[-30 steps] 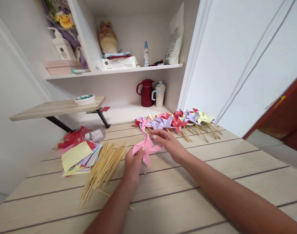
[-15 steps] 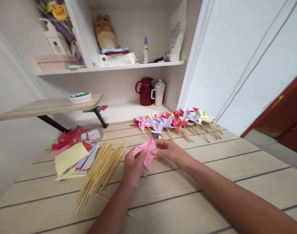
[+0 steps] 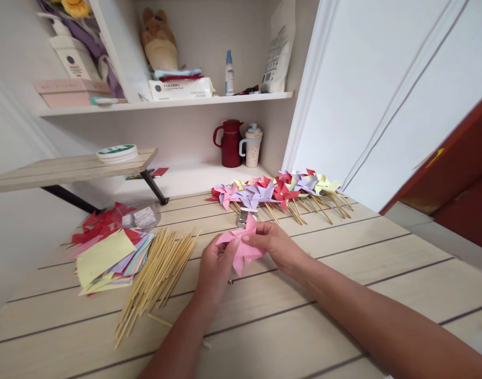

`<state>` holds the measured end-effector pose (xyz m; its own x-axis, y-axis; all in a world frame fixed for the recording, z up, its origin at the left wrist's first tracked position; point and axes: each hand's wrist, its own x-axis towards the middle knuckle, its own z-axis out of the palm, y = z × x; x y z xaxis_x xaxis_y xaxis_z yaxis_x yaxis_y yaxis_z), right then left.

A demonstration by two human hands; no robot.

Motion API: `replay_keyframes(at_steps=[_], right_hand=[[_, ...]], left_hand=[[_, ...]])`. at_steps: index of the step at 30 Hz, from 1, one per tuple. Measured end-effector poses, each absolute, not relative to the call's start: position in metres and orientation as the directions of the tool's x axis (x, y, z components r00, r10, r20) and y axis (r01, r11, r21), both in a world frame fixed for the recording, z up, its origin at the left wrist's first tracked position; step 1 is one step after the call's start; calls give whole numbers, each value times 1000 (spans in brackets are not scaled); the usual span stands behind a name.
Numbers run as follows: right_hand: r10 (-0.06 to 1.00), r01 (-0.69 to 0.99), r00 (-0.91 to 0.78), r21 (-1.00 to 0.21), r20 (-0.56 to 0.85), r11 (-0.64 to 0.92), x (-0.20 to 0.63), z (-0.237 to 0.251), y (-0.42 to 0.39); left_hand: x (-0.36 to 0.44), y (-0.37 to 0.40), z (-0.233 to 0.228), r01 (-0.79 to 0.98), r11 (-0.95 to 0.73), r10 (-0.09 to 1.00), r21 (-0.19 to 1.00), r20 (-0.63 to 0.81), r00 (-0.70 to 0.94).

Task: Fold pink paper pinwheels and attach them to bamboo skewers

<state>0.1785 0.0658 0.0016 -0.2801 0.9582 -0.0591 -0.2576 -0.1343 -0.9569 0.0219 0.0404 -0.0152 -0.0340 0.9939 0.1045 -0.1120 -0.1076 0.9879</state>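
A pink paper pinwheel [image 3: 243, 253] is held above the table between both hands, with no stick visible on it. My left hand [image 3: 217, 263] pinches its left side, thumb on top. My right hand [image 3: 278, 246] grips it from the right, its thumb pressed near the centre. Just behind the pinwheel stands a small clear box [image 3: 246, 217]. A tiny metallic piece [image 3: 230, 282] lies on the table below my hands. To the left is a loose pile of thin wooden sticks [image 3: 157, 279].
Coloured paper squares [image 3: 106, 258] are stacked at the left, with red folded paper [image 3: 96, 226] and a clear plastic container [image 3: 141, 217] behind. Finished pinwheels on sticks [image 3: 282, 192] lie at the back right. A red jug [image 3: 232, 145] and a cup [image 3: 252, 147] stand under the shelf.
My right thumb has moved inward toward the pinwheel's centre, and the pinwheel has turned slightly. The whole view has shifted a little, with the scene moving left and up.
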Motion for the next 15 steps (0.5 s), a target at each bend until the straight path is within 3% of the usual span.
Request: replay_keyframes(at_steps=[3, 9, 15], right_hand=[[965, -327, -249, -932, -78, -159, 177, -1, 66], [972, -369, -220, -916, -77, -156, 177, -3, 67], [979, -362, -200, -925, -43, -115, 174, -2, 63]], left_hand=[[23, 37, -10, -211, -48, 998, 976, 53, 15], [21, 39, -16, -238, -100, 991, 966, 117, 61], [23, 35, -9, -210, 0, 994, 978, 23, 110]])
